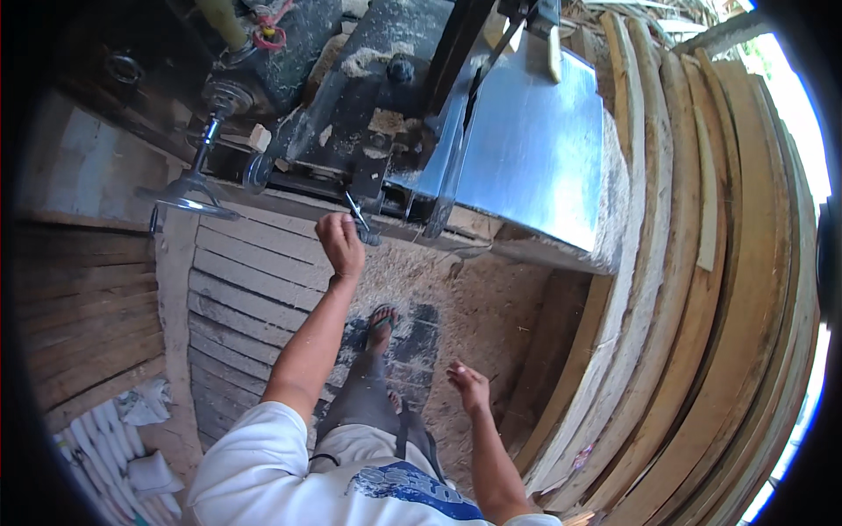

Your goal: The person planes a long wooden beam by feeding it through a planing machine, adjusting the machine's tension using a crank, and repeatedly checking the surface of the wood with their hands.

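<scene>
My left hand (340,244) is closed at the front of a woodworking machine, its fingers against a thin, shiny metal lever (356,210). A dark knob (369,238) shows just beside the fingers. The hand covers part of its own grip. Lower and to the right, my right hand (468,384) hangs over the floor with its fingers curled in, and nothing shows in it. Above the left hand lies the machine's dark, sawdust-strewn bed (338,114). To its right is a smooth, shiny metal table (535,140).
Long sawn boards (693,263) stand stacked along the right side. A chrome handwheel (189,197) sticks out at the machine's left. Sawdust covers the floor (478,302) around my sandalled feet. Wooden slats (237,307) lie left of my legs, and white bundled pieces (105,456) at lower left.
</scene>
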Action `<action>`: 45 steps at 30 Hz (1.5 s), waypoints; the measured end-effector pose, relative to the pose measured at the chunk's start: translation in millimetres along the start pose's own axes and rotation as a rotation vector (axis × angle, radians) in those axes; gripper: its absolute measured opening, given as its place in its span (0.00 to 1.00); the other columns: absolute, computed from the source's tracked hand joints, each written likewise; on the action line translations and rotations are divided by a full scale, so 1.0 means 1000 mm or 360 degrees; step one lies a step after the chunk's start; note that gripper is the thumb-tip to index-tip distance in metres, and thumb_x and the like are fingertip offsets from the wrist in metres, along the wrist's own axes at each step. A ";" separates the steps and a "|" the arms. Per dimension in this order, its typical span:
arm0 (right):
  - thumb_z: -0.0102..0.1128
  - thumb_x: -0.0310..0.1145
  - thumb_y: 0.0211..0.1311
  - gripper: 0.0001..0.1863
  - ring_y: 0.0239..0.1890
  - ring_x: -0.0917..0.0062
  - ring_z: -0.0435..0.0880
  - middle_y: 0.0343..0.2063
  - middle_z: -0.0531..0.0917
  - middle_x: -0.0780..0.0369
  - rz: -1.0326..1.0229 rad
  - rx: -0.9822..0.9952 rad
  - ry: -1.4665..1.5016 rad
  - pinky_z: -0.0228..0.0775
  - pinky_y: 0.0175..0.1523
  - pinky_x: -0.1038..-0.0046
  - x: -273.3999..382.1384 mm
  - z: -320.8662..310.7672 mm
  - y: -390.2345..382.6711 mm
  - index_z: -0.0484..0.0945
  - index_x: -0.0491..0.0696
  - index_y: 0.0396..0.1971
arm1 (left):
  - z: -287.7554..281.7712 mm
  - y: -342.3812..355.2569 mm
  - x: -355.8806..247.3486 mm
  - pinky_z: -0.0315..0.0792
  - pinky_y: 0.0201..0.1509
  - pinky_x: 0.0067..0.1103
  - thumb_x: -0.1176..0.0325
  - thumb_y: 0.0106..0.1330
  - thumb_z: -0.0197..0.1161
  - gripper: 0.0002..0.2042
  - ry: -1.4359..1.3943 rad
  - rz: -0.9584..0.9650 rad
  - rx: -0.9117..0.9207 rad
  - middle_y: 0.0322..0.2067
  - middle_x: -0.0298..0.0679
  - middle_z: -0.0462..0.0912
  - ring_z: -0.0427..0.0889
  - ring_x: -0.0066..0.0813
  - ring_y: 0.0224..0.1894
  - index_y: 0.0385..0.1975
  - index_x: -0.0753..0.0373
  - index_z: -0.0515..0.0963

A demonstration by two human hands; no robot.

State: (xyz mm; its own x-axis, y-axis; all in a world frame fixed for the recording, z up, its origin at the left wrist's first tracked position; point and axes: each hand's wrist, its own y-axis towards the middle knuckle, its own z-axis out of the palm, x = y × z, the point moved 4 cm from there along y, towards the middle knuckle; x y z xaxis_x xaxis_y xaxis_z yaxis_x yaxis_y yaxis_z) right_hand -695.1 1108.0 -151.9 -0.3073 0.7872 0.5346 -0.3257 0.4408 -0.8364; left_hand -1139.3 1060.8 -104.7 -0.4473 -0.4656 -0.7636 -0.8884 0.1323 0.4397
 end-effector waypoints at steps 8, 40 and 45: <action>0.59 0.37 0.65 0.18 0.42 0.73 0.83 0.39 0.84 0.59 -0.0451 -0.0383 0.0008 0.75 0.48 0.72 0.032 0.014 -0.013 0.80 0.39 0.46 | 0.030 -0.016 0.090 0.65 0.33 0.27 0.68 0.56 0.56 0.09 -0.1059 -0.1278 -0.0049 0.23 0.35 0.70 0.70 0.29 0.27 0.16 0.61 0.69; 0.75 0.49 0.38 0.54 0.56 0.57 0.70 0.51 0.71 0.45 -0.0586 -0.1211 -0.1846 0.63 0.61 0.62 -0.125 -0.107 -0.248 0.56 0.36 0.61 | 0.030 0.020 0.032 0.75 0.46 0.35 0.55 0.52 0.56 0.19 0.0053 -0.0341 0.0584 0.30 0.55 0.84 0.84 0.52 0.39 0.26 0.66 0.84; 0.78 0.47 0.44 0.56 0.61 0.61 0.66 0.62 0.64 0.52 -0.0949 -0.0963 -0.2029 0.62 0.65 0.60 -0.253 -0.206 -0.300 0.50 0.43 0.67 | 0.030 0.022 0.035 0.74 0.40 0.36 0.55 0.52 0.54 0.20 -0.0102 -0.0364 0.0547 0.24 0.55 0.81 0.83 0.53 0.32 0.21 0.69 0.82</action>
State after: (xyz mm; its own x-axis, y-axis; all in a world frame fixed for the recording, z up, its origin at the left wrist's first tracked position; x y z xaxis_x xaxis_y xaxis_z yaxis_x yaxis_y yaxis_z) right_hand -335.2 865.2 -60.8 -0.9098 -0.3058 0.2806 -0.3716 0.9013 -0.2226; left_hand -1177.3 1073.5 -136.0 -0.2305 -0.4629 -0.8559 -0.9435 0.3215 0.0803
